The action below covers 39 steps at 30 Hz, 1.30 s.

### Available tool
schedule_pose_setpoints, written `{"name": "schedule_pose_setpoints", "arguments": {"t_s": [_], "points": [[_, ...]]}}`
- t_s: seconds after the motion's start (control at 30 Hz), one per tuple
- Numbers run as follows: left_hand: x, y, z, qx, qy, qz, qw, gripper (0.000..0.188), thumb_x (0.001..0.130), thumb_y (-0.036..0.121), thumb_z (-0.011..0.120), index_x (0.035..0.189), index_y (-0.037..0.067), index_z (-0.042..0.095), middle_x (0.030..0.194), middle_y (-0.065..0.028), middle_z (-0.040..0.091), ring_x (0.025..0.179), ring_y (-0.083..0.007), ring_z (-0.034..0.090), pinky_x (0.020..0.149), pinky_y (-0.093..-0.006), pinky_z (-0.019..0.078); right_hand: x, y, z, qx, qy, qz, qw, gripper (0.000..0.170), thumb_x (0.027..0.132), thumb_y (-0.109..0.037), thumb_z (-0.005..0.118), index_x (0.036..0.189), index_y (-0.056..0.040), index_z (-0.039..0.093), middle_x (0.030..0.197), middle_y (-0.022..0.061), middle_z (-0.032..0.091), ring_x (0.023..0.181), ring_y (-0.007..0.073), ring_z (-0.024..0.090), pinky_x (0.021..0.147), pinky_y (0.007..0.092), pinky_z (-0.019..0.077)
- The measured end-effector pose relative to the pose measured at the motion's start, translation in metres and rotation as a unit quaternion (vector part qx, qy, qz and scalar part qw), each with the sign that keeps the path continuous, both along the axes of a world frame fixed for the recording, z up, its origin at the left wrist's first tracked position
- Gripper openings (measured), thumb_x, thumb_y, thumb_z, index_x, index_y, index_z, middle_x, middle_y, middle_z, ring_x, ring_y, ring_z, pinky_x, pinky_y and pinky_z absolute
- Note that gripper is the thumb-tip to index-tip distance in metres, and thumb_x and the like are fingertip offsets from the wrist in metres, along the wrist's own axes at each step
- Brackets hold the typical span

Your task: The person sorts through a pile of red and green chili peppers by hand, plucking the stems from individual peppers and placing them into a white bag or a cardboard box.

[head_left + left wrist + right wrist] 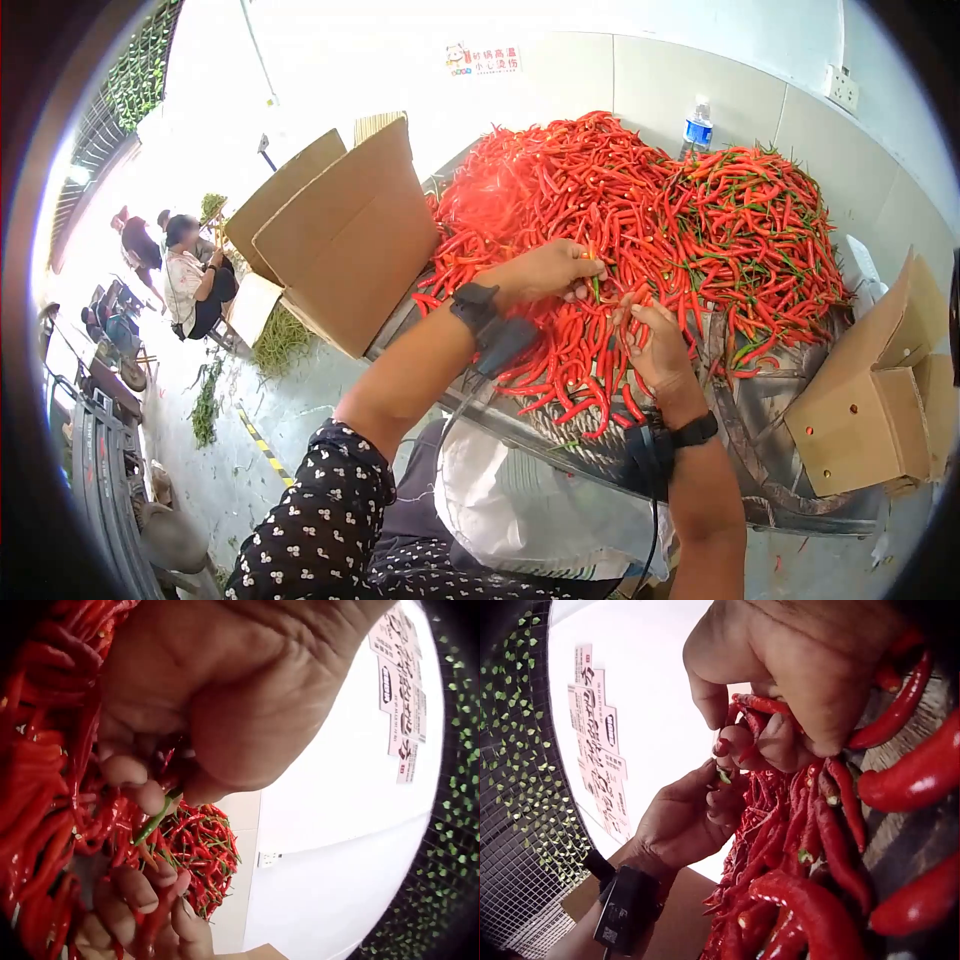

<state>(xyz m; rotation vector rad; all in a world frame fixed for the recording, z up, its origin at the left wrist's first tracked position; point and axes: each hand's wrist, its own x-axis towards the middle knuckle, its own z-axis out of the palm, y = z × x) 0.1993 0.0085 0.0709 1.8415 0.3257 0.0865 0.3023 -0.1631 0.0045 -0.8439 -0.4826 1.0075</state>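
Over the near edge of a big heap of red chili peppers point(600, 200), both hands work close together. My left hand point(550, 272) pinches a chili pepper between thumb and fingers; its green stem point(152, 825) pokes out below the fingertips in the left wrist view. Something dark red shows inside the curled left palm. Just to the right, my right hand point(658, 345) grips red chili peppers point(756, 720), their ends sticking out between thumb and fingers toward the left hand. Loose red chili peppers point(570, 385) lie beneath both hands.
A second heap with green stems point(765, 240) rises at right, a water bottle point(698, 128) behind. Cardboard boxes stand left point(350, 235) and right point(870, 400). A white sack point(520, 510) lies by the lap. Another person point(195, 270) sits far left beside green stalks point(280, 340).
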Motion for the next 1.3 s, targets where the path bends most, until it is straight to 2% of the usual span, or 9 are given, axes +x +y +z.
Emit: {"name": "schedule_pose_setpoints", "arguments": {"t_s": [0.13, 0.23, 0.53, 0.8, 1.0, 1.03, 1.1, 1.2, 1.3], "points": [[-0.003, -0.003, -0.001, -0.061, -0.03, -0.03, 0.997, 0.02, 0.089, 0.024, 0.054, 0.088, 0.005, 0.058, 0.069, 0.0, 0.055, 0.059, -0.0067, 0.051, 0.054, -0.0195, 0.041, 0.011, 0.005, -0.014, 0.062, 0.013, 0.064, 0.996, 0.014, 0.082, -0.011, 0.052, 0.095, -0.0101, 0.053, 0.082, 0.0023, 0.057, 0.07, 0.0101, 0.055, 0.054, 0.0204, 0.0369], [-0.002, -0.007, -0.002, -0.05, -0.125, 0.007, 0.991, 0.016, 0.088, 0.02, 0.055, 0.092, 0.004, 0.057, 0.07, -0.0004, 0.056, 0.06, -0.007, 0.052, 0.054, -0.019, 0.042, 0.008, 0.007, -0.014, 0.037, 0.069, -0.012, 0.997, 0.014, 0.081, -0.009, 0.053, 0.095, -0.0103, 0.053, 0.081, 0.0016, 0.057, 0.069, 0.0093, 0.054, 0.053, 0.0196, 0.0357], [-0.005, -0.045, -0.014, -0.089, -0.118, 0.033, 0.988, 0.014, 0.085, 0.017, 0.059, 0.088, 0.003, 0.056, 0.073, -0.0042, 0.062, 0.063, -0.0084, 0.059, 0.054, -0.0202, 0.0463, -0.002, 0.001, 0.001, 0.037, -0.046, 0.023, 0.998, 0.016, 0.085, -0.013, 0.054, 0.1, -0.0068, 0.053, 0.082, 0.003, 0.058, 0.064, 0.0076, 0.051, 0.047, 0.0176, 0.0317], [-0.072, -0.007, 0.067, 0.179, -0.235, 0.203, 0.934, 0.012, 0.084, 0.014, 0.056, 0.081, 0.002, 0.057, 0.066, -0.0048, 0.062, 0.057, -0.0083, 0.059, 0.049, -0.0223, 0.0456, -0.001, 0.001, 0.0, 0.002, 0.0, -0.014, 1.0, 0.013, 0.088, -0.019, 0.054, 0.086, -0.0072, 0.05, 0.072, 0.0033, 0.054, 0.05, 0.0066, 0.044, 0.043, 0.0183, 0.0304], [-0.179, 0.055, 0.146, 0.632, -0.214, 0.485, 0.566, 0.018, 0.083, 0.019, 0.057, 0.098, 0.007, 0.059, 0.086, -0.0085, 0.063, 0.076, -0.0211, 0.062, 0.064, -0.0306, 0.0488, 0.002, 0.002, -0.005, 0.026, 0.058, -0.009, 0.998, 0.016, 0.09, -0.024, 0.052, 0.085, -0.0089, 0.05, 0.072, 0.005, 0.052, 0.051, 0.0069, 0.042, 0.045, 0.0182, 0.0313], [-0.198, 0.069, 0.147, 0.632, -0.211, 0.488, 0.564, 0.018, 0.083, 0.019, 0.057, 0.098, 0.007, 0.059, 0.086, -0.0085, 0.063, 0.076, -0.0211, 0.062, 0.064, -0.0306, 0.0488, 0.001, 0.001, -0.003, 0.023, 0.058, -0.01, 0.998, 0.016, 0.09, -0.024, 0.052, 0.085, -0.0089, 0.051, 0.072, 0.0049, 0.052, 0.051, 0.0071, 0.043, 0.045, 0.0185, 0.031], [-0.221, 0.08, 0.148, 0.783, 0.009, 0.477, 0.4, 0.02, 0.081, 0.014, 0.056, 0.1, 0.007, 0.059, 0.098, -0.011, 0.06, 0.085, -0.0251, 0.059, 0.068, -0.0352, 0.0491, 0.001, 0.002, -0.003, 0.03, 0.052, -0.001, 0.998, 0.017, 0.09, -0.025, 0.052, 0.084, -0.0088, 0.051, 0.072, 0.0048, 0.052, 0.051, 0.0078, 0.043, 0.045, 0.0198, 0.0306], [-0.214, 0.062, 0.14, 0.829, -0.098, 0.435, 0.337, 0.024, 0.078, 0.012, 0.058, 0.102, 0.008, 0.059, 0.104, -0.0103, 0.057, 0.089, -0.0257, 0.058, 0.071, -0.038, 0.0489, 0.001, 0.003, -0.004, 0.029, 0.031, -0.009, 0.999, 0.017, 0.09, -0.025, 0.052, 0.085, -0.0086, 0.051, 0.072, 0.0047, 0.052, 0.052, 0.0081, 0.043, 0.045, 0.0201, 0.0307], [-0.167, 0.009, 0.112, 0.683, -0.161, 0.349, 0.621, 0.028, 0.077, 0.014, 0.06, 0.104, 0.005, 0.058, 0.101, -0.0104, 0.058, 0.088, -0.0279, 0.058, 0.074, -0.038, 0.0488, -0.001, 0.002, -0.004, 0.035, 0.021, -0.01, 0.999, 0.018, 0.09, -0.026, 0.051, 0.084, -0.0083, 0.05, 0.072, 0.0048, 0.052, 0.053, 0.0079, 0.043, 0.045, 0.02, 0.0308]]}}
